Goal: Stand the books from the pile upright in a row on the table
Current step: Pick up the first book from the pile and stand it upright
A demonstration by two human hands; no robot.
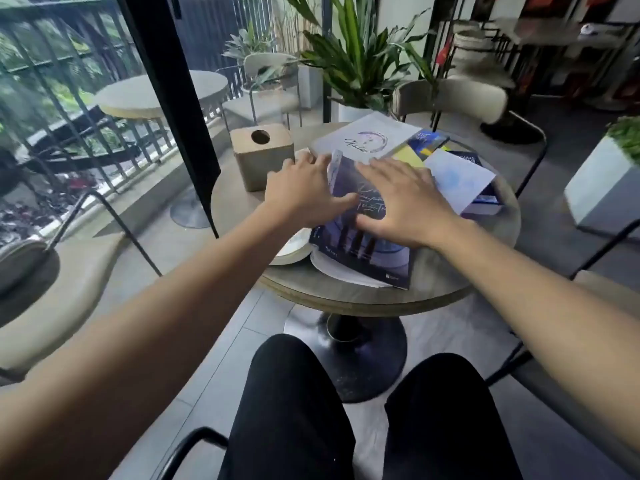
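A loose pile of books lies flat on the round wooden table (363,299). On top at the front is a dark blue book (349,251) with pale script on its cover. My left hand (301,192) rests on its left edge, fingers spread and reaching past the spine. My right hand (405,199) lies flat on its cover, fingers apart. Behind it lie a white book with a round purple emblem (363,136), a yellow and blue book (420,147), and a pale lilac book (457,178) over a thick blue one. A white book (294,249) peeks out at the left.
A wooden tissue box (262,157) stands at the table's left, close to my left hand. Chairs ring the table: one at the left (69,271), one behind (453,98), one at the right. A potted plant (360,60) stands behind. My knees are below the table's front edge.
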